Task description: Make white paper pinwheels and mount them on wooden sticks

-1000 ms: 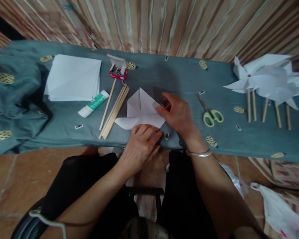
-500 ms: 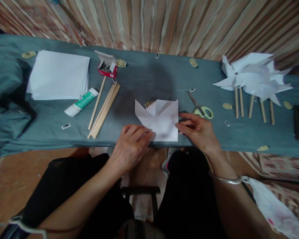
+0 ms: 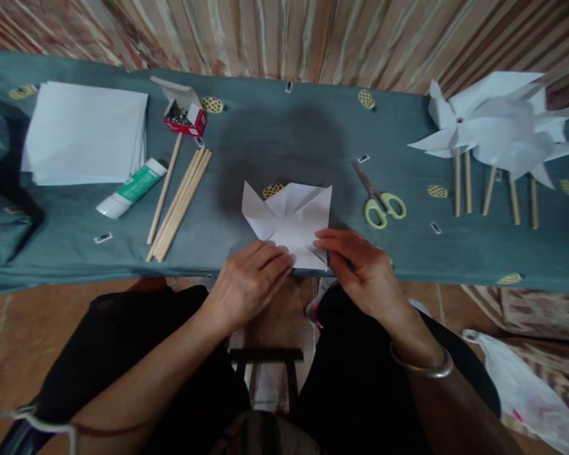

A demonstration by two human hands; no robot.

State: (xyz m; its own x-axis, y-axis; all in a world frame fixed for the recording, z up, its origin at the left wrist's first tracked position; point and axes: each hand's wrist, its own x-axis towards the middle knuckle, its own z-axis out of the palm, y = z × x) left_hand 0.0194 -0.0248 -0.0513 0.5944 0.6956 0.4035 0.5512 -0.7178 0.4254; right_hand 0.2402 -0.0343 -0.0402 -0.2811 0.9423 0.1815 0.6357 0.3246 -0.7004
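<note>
- Table point(image 3: 275, 142): cloth-covered, front edge tight under the work; roomiest bare stretch is beyond the sheet, back toward the curtain point(image 3: 284, 38); smaller gaps L to the sticks & R to the scissors.
- Pinwheels point(image 3: 495, 129): far R, overlapping, so no sure count; five handles show; these look done, heads on & handles fitted.
- Stack point(image 3: 88, 133): far L, flat white paper; looks unworked, so supply remains.
- Sheet point(image 3: 296, 221): mid-table, near corner by the front edge; creased, far corners raised in points; a slit or crease by the L hand, can't tell which; no handle on it, so approx. part-done; shaping & fixing prob. left.
- L hand point(image 3: 251, 281): fingers curled, pinching the sheet's near-L side; wrist past the table edge.
- R hand point(image 3: 360, 265): thumb & fingertips pinching the near-R corner, flap lifted there; clear of the scissors.
- Sticks point(image 3: 180, 205): loose bunch plus one apart, L of the sheet; unused.
- Glue point(image 3: 132, 188): lying between stack & sticks, cap end unclear.
- Scissors point(image 3: 377, 194): R of the sheet, lying free, blades pointing away.
- Box point(image 3: 184, 125): lid up, behind the sticks; small metal pcs point(image 3: 177, 116) inside.
</note>
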